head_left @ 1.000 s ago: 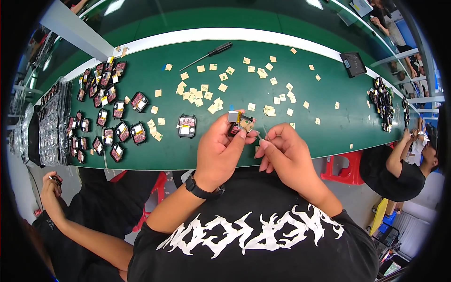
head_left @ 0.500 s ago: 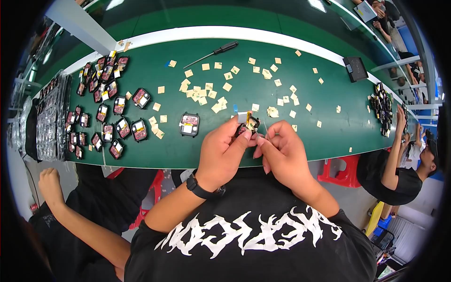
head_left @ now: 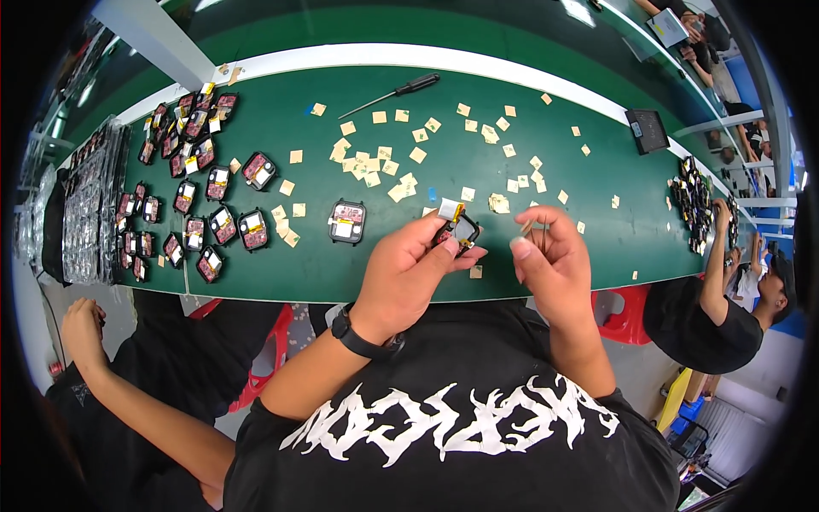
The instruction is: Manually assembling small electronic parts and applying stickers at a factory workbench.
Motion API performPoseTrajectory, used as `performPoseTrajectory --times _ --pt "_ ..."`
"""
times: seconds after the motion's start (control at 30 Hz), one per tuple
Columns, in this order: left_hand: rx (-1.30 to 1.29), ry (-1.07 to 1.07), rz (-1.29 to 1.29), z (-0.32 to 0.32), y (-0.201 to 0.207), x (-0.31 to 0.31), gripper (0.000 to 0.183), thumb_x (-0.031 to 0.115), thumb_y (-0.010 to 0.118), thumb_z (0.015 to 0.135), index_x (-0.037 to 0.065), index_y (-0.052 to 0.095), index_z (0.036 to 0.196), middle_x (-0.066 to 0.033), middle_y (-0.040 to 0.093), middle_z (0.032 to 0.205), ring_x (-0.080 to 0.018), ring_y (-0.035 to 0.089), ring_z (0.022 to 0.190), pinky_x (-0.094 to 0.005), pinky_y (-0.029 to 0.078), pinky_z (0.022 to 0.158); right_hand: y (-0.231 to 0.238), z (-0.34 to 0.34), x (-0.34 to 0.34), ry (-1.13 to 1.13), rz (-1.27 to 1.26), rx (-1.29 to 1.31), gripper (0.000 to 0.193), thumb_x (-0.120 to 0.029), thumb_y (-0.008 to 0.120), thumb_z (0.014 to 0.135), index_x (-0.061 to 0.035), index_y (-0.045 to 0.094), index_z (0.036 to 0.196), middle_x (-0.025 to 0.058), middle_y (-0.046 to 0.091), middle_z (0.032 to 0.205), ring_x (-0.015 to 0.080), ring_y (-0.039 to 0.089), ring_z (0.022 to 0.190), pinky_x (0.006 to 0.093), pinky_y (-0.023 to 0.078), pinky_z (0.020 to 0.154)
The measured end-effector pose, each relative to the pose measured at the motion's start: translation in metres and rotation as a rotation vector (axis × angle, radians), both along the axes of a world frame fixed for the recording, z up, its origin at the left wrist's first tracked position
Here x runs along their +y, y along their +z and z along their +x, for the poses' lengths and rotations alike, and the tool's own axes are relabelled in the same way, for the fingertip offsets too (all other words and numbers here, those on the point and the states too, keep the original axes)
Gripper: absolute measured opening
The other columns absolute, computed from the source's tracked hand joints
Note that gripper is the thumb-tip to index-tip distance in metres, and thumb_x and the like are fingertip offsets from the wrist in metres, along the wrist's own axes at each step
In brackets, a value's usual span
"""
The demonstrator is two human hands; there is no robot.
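My left hand [head_left: 408, 266] is closed around an open black smartwatch case [head_left: 463, 232], thumb on its near edge. A silver battery [head_left: 450, 209] with a yellow strip stands up from the case's far side. To the right and apart from it, my right hand [head_left: 554, 260] is raised with thumb and fingers curled together. Something thin and pale shows at its fingertips, too small to name. Another open watch case [head_left: 347, 222], with a pink-red circuit board and a white block, lies left of my left hand. A small beige square [head_left: 476, 271] lies between my hands near the table edge.
Beige squares [head_left: 362, 162] are scattered over the green table [head_left: 299, 94]. A screwdriver [head_left: 414, 84] lies at the back. Several watch cases [head_left: 194, 230] and stacked clear trays [head_left: 90, 213] fill the left. A black box [head_left: 646, 130] stands back right. Co-workers sit on both sides.
My right hand has moved right, away from the watch case, and turned upward. The case in my left hand is tilted, showing more of its inside and battery. The left co-worker's hand has lowered slightly.
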State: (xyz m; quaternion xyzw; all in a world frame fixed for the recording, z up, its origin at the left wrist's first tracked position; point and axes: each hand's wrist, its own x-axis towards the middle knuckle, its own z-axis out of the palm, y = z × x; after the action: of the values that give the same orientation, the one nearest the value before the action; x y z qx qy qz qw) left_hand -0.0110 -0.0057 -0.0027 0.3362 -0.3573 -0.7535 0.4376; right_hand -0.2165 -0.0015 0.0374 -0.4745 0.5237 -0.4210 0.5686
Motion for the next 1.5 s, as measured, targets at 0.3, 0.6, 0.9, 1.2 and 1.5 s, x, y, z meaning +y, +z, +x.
performPoseTrajectory --times 0.3,0.6,0.9,1.2,1.5 --pt "-0.282 -0.041 -0.213 -0.003 0.005 -0.001 0.033 0.009 0.048 0.106 -0.006 0.057 0.134 -0.0085 0.068 0.108 -0.0123 0.068 0.091 -0.0261 0.055 0.074 0.019 0.030 -0.038 0.271 -0.278 0.405 0.020 -0.003 0.075 0.088 -0.0019 0.071 0.108 -0.0034 0.053 0.068 0.0027 0.042 0.060 0.0209 0.037 0.053" --pt "-0.224 0.136 -0.104 -0.008 0.003 0.005 0.033 0.002 0.050 0.100 -0.005 0.060 0.130 -0.0095 0.071 0.092 -0.0109 0.070 0.076 -0.0251 0.054 0.065 0.002 0.008 -0.016 0.183 0.063 0.216 0.007 -0.002 0.070 0.094 0.0039 0.067 0.092 -0.0036 0.063 0.078 -0.0006 0.051 0.066 0.0182 0.038 0.055" --pt "-0.098 0.063 0.052 -0.002 0.003 0.000 0.033 0.000 0.049 0.101 -0.006 0.057 0.133 -0.0091 0.071 0.096 -0.0103 0.069 0.077 -0.0241 0.054 0.065 0.011 0.026 -0.008 0.064 0.104 -0.017 0.008 -0.001 0.066 0.096 0.0064 0.066 0.100 0.0047 0.071 0.088 0.0073 0.068 0.078 0.0208 0.056 0.070" --pt "-0.177 0.114 -0.065 -0.006 -0.007 0.004 0.036 0.000 0.049 0.100 -0.006 0.055 0.135 -0.0109 0.070 0.103 -0.0135 0.071 0.083 -0.0258 0.055 0.074 -0.006 0.034 -0.006 0.026 0.014 0.197 0.010 -0.005 0.071 0.093 0.0042 0.071 0.096 0.0034 0.072 0.079 0.0054 0.067 0.071 0.0205 0.050 0.059" --pt "-0.203 0.093 -0.217 -0.005 -0.011 0.003 0.041 0.000 0.046 0.100 -0.006 0.051 0.140 -0.0150 0.070 0.108 -0.0200 0.074 0.095 -0.0293 0.056 0.082 -0.019 0.024 -0.014 0.047 -0.051 0.309 0.015 -0.009 0.076 0.090 0.0029 0.076 0.098 0.0043 0.067 0.081 0.0071 0.064 0.069 0.0217 0.049 0.058"
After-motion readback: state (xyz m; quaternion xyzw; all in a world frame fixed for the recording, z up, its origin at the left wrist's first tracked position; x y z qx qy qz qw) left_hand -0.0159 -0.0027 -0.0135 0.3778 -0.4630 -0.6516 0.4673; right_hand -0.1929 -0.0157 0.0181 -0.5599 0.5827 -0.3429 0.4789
